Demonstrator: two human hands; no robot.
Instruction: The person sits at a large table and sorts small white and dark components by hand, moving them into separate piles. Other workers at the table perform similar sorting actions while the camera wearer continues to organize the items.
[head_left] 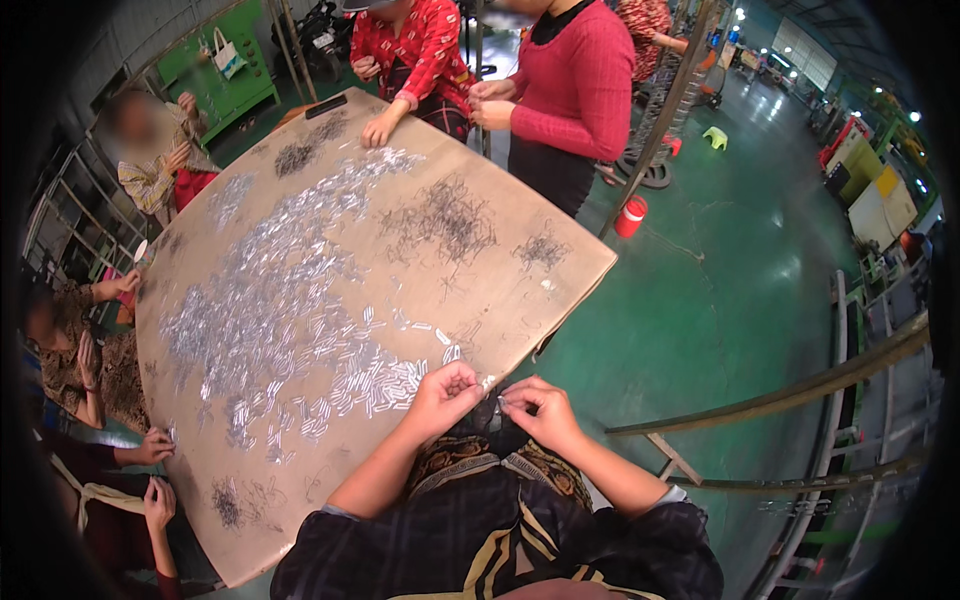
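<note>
Silvery slim pieces (285, 285): glossy, strewn over the tan counter (590, 252)
Dark strands (445, 222): thin, tangled clumps
Left hand (448, 395): fingers pinched together, contents unclear
Right hand (543, 410): fingers pinching a tiny pale bit (503, 402)

A green floor (740, 300) gleams under bright lights (915, 116).

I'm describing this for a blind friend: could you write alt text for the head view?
A left hand and a right hand, both with fingertips pinched, seen in first person near the edge of a brown tabletop strewn with small silvery oblong pieces and dark wiry scraps. Other people are gathered around it on a green floor.
</note>
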